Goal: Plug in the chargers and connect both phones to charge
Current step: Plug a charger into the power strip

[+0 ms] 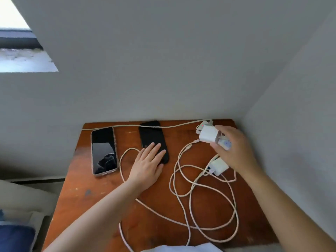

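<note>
Two phones lie face up on the wooden table (87,200): a light-cased phone (104,150) at the left and a black phone (151,138) in the middle. My left hand (148,165) rests flat, fingers spread, on the black phone's near end. My right hand (234,148) holds a white charger (208,134), prongs toward the hand, just above a white power strip (225,141) with a red light at the table's far right. A second white charger (219,166) lies below that hand. Their white cables (192,193) loop loosely over the table.
The power strip's cord (138,126) runs along the table's back edge against the grey wall. A second wall closes in the right side. A window (16,42) is at the upper left, and bedding or fabric (16,233) lies beside the table at the lower left.
</note>
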`<state>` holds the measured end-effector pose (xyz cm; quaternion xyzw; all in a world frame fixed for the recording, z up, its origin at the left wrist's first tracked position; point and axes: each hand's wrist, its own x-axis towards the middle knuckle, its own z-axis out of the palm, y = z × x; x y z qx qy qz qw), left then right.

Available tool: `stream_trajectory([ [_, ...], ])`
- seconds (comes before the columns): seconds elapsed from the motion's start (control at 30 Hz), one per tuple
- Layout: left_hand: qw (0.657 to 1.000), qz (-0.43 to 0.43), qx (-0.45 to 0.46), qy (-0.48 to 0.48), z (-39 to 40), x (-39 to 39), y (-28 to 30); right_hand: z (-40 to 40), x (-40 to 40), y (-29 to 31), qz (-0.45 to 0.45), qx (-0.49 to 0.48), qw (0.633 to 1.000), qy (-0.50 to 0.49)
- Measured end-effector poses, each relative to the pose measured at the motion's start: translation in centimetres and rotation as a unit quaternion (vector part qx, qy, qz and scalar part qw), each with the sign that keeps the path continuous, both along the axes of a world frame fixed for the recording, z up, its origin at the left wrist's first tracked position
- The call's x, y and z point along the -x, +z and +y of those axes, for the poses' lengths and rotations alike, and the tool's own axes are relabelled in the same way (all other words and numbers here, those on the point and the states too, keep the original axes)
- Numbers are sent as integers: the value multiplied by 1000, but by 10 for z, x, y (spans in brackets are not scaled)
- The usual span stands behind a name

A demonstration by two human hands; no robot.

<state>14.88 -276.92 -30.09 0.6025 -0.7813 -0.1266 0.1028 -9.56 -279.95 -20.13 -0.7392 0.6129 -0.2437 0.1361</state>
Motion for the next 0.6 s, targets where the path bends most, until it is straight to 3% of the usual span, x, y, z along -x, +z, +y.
stream_trajectory([
  [0.2, 997, -70, -44, -11, -32, 31, -14, -26, 68, -9, 48, -77, 989, -116],
  [0.3, 993, -102, -63, -2, -31, 31, -23, -32, 75, -23, 64, -118, 984, -116],
  [0.6, 996, -83, -42, -4, -28, 27, -30, -66, 61, -33, 120, -151, 977, -86],
])
